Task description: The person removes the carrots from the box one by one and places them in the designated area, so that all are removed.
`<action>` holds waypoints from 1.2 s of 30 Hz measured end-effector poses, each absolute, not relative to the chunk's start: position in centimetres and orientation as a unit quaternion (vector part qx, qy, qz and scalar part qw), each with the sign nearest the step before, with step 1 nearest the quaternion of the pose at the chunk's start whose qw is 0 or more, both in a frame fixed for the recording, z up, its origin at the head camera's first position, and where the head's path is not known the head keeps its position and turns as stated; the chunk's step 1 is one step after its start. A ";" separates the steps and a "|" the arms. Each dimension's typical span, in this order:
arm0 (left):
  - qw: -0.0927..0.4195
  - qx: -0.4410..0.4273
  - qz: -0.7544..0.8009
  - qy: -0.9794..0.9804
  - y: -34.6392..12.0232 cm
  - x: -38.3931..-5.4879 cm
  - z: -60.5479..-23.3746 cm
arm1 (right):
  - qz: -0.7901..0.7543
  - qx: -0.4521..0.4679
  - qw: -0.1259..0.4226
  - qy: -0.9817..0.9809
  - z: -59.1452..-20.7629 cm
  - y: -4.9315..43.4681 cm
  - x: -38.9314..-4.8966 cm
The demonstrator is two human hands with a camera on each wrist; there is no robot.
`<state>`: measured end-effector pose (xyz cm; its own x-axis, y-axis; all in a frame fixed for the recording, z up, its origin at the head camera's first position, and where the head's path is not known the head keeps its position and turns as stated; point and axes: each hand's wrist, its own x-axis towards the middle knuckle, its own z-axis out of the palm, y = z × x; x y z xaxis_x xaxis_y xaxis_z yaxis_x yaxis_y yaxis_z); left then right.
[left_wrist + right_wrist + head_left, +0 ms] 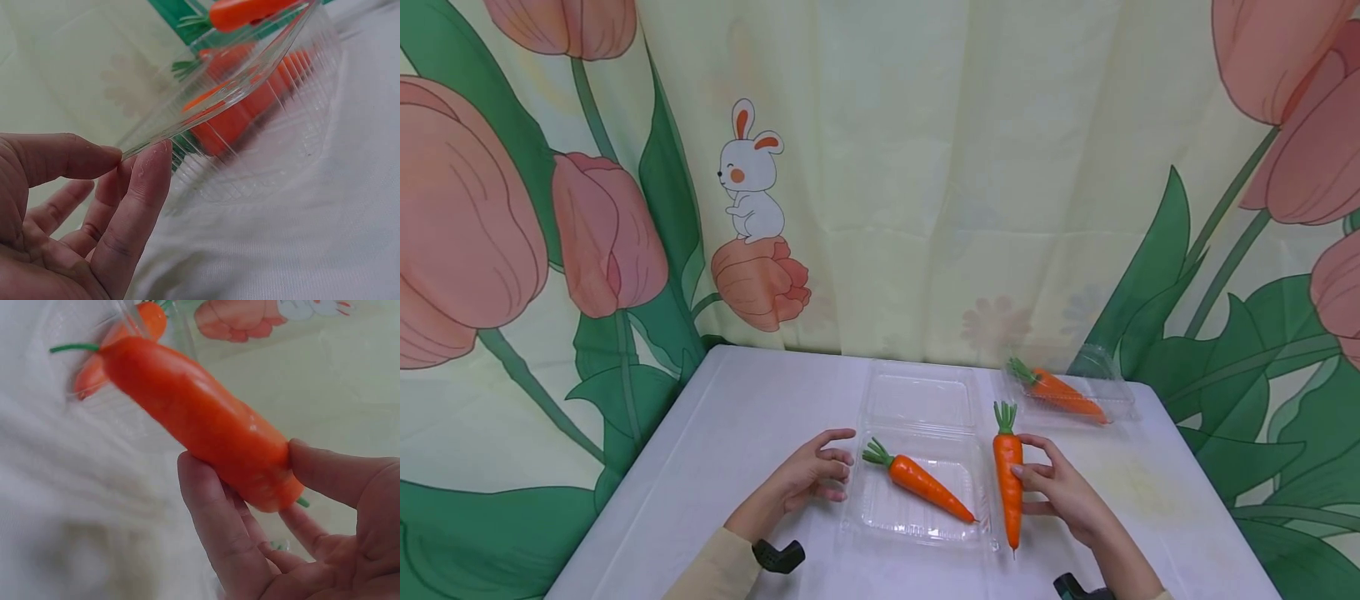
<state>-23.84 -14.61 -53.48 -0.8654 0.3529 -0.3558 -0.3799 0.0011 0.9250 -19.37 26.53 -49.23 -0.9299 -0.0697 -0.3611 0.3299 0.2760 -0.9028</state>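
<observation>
An orange carrot with a green top (1006, 479) is held upright between the thumb and fingers of my right hand (1060, 492), just right of a clear plastic box (880, 521). In the right wrist view the fingers curl round the thick end of this carrot (206, 419). A second carrot (928, 487) lies slantwise inside the open box. Left of the box, my left hand (812, 475) has its fingers spread loosely near the box's side. The left wrist view sets the thumb and a fingertip at the clear rim (231, 97); contact is hard to tell.
Behind on the right sits another clear box (1123, 404) with a carrot (1063, 393) inside. The open box's lid (921, 396) lies folded back on the white table (760, 400). A curtain (895, 167) printed with tulips and a rabbit hangs behind.
</observation>
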 end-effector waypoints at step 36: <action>0.255 -0.012 0.700 0.666 -14.6 -23.7 -53.5 | -0.561 0.163 0.124 0.802 -52.7 29.7 -18.7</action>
